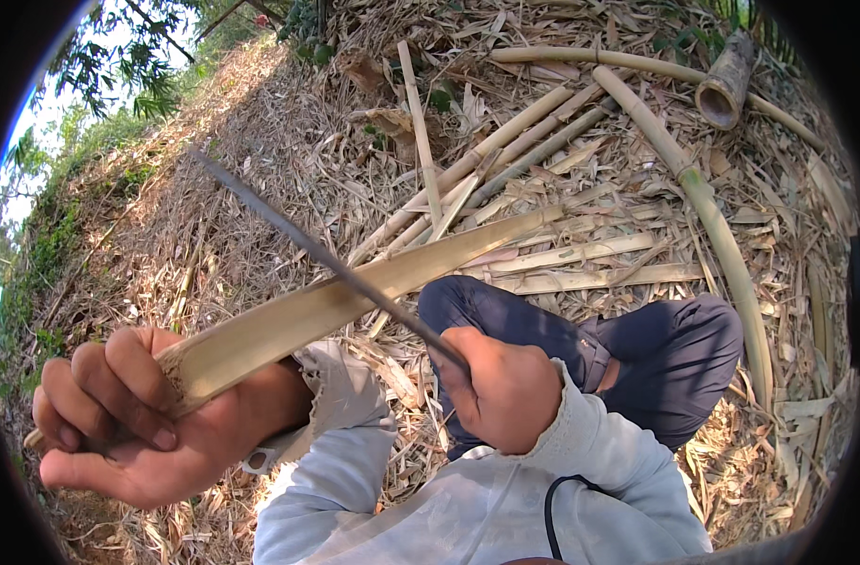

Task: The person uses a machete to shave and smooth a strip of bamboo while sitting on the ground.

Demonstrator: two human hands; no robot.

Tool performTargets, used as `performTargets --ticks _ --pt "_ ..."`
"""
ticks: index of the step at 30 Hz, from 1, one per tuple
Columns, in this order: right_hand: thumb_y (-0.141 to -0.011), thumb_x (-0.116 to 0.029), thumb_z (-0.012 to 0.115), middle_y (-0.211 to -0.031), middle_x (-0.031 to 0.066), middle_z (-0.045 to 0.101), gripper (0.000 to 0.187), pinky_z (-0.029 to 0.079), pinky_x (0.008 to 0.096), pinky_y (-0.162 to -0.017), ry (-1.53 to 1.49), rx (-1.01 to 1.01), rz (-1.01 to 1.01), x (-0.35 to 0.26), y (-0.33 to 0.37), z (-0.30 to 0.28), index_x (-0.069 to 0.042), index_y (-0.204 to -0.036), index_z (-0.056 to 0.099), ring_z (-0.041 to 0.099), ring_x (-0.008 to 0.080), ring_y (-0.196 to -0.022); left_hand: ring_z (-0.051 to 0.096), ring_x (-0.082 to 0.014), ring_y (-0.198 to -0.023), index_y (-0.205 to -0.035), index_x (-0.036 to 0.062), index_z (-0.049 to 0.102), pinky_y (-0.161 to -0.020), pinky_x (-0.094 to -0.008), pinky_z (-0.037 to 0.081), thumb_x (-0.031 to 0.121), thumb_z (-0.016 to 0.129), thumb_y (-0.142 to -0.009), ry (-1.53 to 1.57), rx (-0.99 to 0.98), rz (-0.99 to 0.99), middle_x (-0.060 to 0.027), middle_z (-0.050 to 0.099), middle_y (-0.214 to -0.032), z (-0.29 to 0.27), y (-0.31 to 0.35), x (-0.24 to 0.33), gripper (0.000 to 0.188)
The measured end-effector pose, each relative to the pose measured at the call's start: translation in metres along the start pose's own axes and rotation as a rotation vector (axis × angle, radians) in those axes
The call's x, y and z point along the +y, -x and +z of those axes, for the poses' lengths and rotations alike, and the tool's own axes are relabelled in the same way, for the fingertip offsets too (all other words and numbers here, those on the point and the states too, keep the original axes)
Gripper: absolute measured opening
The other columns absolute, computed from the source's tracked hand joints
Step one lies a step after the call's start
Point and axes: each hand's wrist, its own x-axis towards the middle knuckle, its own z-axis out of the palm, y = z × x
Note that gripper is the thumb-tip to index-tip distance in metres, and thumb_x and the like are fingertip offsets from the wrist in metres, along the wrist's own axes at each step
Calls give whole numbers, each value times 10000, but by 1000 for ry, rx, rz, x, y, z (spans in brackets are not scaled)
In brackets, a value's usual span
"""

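Observation:
My left hand point(147, 414), palm up, has its fingers curled around the near end of a split bamboo strip point(270, 347). The pale strip slants away to the far right and tapers to a point above my knees. A long knife point(298, 235) with a narrow dark blade is gripped in my right fist point(505, 391), which hides its handle. Seen nearly edge-on, the blade points to the far left and crosses in front of the strip's middle. Whether it touches the strip I cannot tell.
Bamboo poles point(486, 146) and flat split strips point(590, 278) lie beyond my knees. A long curved pole point(703, 207) runs down the right side, near a short hollow bamboo section point(725, 85). Dry leaves point(260, 160) litter the sloping ground.

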Motion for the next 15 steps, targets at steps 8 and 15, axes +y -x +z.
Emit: performTargets --ticks 8,15 --pt "-913 -81 606 -676 137 607 75 490 388 -528 -25 48 103 30 -3 -1 -26 -964 596 615 318 -570 332 -44 -427 -764 106 446 -406 -216 276 545 339 -1015 -43 15 14 21 402 -621 -1 2 -2 517" --pt "-900 -92 630 -667 154 610 104 493 387 -505 126 170 34 55 4 9 -15 -953 583 630 338 -578 300 -27 -410 -805 94 441 -385 -193 245 416 490 -1001 -136 69 93 41 381 -632 13 2 -9 381"
